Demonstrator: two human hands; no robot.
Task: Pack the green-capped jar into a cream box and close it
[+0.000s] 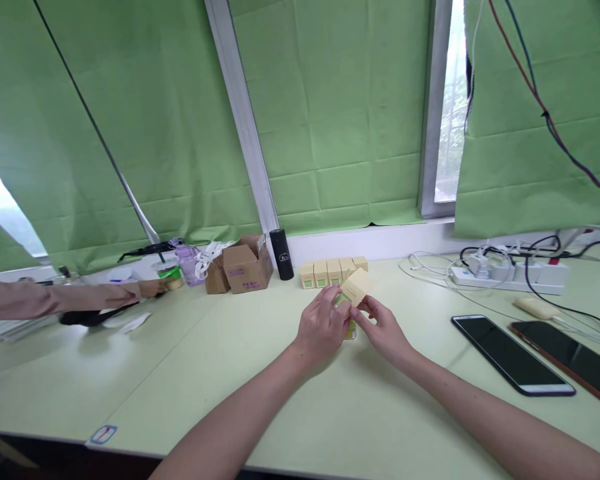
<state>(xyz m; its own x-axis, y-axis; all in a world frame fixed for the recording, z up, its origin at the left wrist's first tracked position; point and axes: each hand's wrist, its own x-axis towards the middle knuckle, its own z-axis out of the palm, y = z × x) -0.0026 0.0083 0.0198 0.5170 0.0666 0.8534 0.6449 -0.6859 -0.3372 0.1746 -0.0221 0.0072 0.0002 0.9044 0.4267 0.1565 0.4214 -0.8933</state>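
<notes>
Head view: the left hand (323,323) has its fingers clamped on a small cream box (358,283), tilted up beyond them; the right hand (386,335) has its fingertips at the lower corner (gripping or only touching, I cannot tell). A light, even pinch should suit such thin-looking walls best. A green-yellow piece (351,331) shows just below the fingers; a row of boxes (321,272) stands beyond.

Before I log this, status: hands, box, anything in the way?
Left hand holds cream box; right hand at its lower edge. Box row beyond, seemingly not blocking.
</notes>
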